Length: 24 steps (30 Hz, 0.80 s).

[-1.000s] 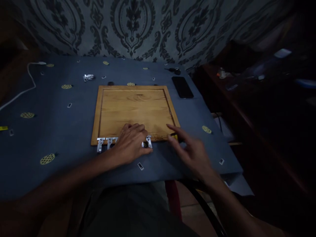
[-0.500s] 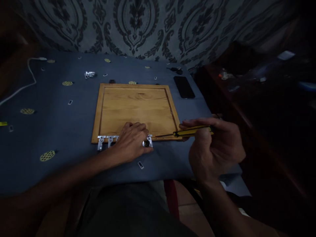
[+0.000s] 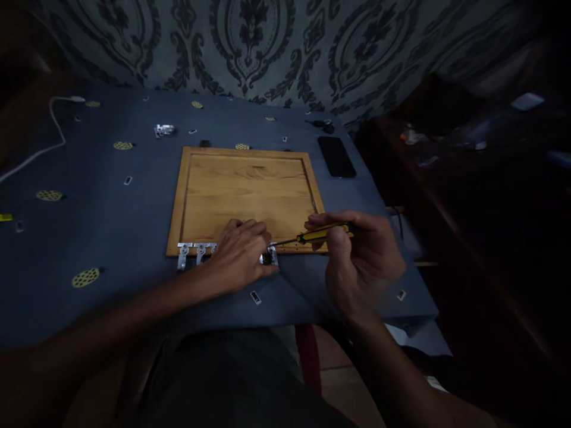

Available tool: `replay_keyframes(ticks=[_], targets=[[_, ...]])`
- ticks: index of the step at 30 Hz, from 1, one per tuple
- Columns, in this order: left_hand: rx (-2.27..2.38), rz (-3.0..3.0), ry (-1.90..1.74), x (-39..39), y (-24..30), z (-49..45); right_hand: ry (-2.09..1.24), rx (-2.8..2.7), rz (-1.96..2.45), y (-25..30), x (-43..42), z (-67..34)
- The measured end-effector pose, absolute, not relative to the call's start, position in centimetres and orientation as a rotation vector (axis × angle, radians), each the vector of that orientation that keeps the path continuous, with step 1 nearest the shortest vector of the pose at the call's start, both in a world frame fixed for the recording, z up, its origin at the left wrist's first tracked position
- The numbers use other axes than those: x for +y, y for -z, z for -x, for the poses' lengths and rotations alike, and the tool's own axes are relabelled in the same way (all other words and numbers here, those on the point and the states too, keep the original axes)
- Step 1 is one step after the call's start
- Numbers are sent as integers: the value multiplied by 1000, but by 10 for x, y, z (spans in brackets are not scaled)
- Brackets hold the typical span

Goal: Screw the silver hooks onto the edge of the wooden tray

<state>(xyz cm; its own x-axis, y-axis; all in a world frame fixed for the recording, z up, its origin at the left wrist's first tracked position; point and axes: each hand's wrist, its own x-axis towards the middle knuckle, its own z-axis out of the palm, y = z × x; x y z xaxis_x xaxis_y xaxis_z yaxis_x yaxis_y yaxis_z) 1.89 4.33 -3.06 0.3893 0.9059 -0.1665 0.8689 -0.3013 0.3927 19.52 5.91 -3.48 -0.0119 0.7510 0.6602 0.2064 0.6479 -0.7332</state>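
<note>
A framed wooden panel lies flat on the cloth-covered table. Metal hinges sit along its near edge, among them a left hinge and a second hinge; others are partly covered by my left hand. That hand rests over the near edge, its fingers curled and its thumb against the rightmost hinge, holding it to the wood. My right hand is closed around a yellow and black screwdriver. The screwdriver's shaft points left, with its tip at the rightmost hinge, beside my left fingers.
Beyond the panel lies a loose hinge. A black phone and a small dark object with a thin tip are at the far right. A white cable runs along the left. Patterned fabric stands behind the table.
My right hand has moved left with the screwdriver, bringing its tip from the panel's edge to the rightmost hinge. My left hand stays in place on the hinge.
</note>
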Motion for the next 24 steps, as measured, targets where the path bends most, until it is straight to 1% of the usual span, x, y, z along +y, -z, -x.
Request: replay_keyframes(ticks=[9,14,20,24], targets=[[1523,-2255,-166,43,33,-18,-544,-1619,920,33,59,-196],[1524,-2260,-162,43,33,-18,-631,-1676,975,24,58,-197],[1515,-2281,-193,42,36,-17,-754,-1738,871,17,61,-202],[1515,-2279,-198,43,38,-17,-628,-1796,880,12,67,-202]])
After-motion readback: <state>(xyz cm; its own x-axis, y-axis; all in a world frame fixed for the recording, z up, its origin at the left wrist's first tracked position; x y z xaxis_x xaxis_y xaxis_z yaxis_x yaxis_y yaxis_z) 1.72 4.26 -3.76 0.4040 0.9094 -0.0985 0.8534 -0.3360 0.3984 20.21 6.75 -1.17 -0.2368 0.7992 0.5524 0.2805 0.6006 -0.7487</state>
